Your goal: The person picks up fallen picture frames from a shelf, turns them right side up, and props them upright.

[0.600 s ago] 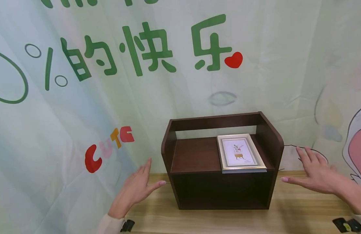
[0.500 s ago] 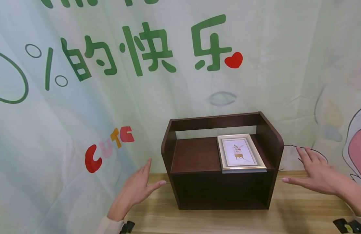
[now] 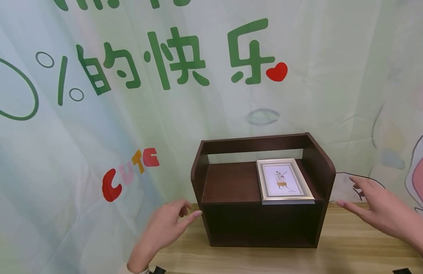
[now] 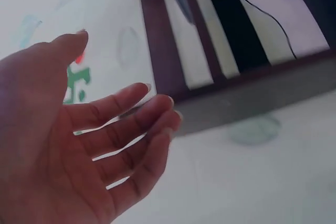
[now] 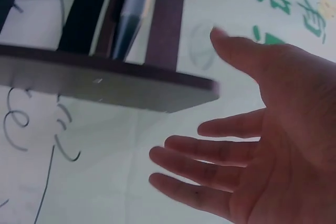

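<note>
**Both hands open, one on each side of the shelf unit**

Grip state: neither hand holds anything. Left hand [image 3: 163, 228] has a loose, relaxed grip with fingers slightly bent and the thumb pointing toward the shelf unit [image 3: 262, 190]; it sits just beside the unit's left wall, apart from it. Right hand [image 3: 379, 209] has a wide grip with fingers straight and spread, palm turned inward, near the right wall but not touching. In the right wrist view the fingers [image 5: 210, 150] lie below the wall's edge with a clear gap; in the left wrist view the left fingers [image 4: 131, 129] are likewise short of the wood.

The palms face each other across the unit, a stance that suits taking it by both side walls.

Location: the shelf unit stands upright on the bench [image 3: 351, 247], its back close to the printed cloth [image 3: 94, 125].

A picture frame [image 3: 283, 180] lies flat, face up, on the right half of the upper shelf, its front edge flush with or just over the shelf lip. It is loose, so tilting the unit could slide it. The lower compartment is dark; contents cannot be told.

Nothing stands between either hand and the walls.
</note>
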A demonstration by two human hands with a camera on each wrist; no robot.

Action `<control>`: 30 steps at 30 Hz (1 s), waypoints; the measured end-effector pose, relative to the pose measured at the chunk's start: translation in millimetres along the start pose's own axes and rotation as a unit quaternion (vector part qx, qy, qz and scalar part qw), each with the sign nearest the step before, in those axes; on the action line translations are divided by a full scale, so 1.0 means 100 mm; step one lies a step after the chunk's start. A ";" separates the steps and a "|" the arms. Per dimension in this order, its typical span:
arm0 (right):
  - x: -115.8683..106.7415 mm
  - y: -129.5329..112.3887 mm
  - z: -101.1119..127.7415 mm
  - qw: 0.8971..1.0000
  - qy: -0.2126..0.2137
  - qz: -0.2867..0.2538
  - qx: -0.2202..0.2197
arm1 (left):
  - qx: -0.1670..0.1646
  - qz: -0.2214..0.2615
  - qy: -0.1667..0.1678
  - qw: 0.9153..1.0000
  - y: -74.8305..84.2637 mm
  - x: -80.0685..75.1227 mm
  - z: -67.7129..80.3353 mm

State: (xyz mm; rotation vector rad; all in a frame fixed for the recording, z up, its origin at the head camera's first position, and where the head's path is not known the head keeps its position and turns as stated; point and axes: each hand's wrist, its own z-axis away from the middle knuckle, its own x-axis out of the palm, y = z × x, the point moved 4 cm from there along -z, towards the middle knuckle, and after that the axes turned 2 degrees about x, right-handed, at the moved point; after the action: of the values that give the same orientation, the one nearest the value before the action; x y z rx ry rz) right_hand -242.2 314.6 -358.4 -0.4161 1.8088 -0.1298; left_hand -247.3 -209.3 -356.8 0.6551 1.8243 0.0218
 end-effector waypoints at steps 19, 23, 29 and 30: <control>0.02 -0.57 0.06 0.991 0.104 -0.067 -0.050 | 0.092 0.091 -0.043 0.991 0.76 0.19 -0.37; 0.08 -0.63 0.06 0.992 0.087 -0.080 -0.039 | 0.090 0.064 -0.071 0.991 0.84 0.25 -0.51; 0.19 -0.73 0.03 0.989 0.094 -0.102 -0.043 | 0.063 0.030 -0.130 0.989 0.95 0.38 -0.75; 0.21 -0.75 0.01 0.989 0.097 -0.102 -0.047 | 0.059 0.027 -0.137 0.988 0.96 0.40 -0.80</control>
State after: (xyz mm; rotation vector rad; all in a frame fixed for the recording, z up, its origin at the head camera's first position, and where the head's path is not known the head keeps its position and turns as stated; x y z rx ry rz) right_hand -229.6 238.4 -355.1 -0.6747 1.9648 -0.2339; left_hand -285.7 -85.8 -331.3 0.7526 1.5500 -0.1354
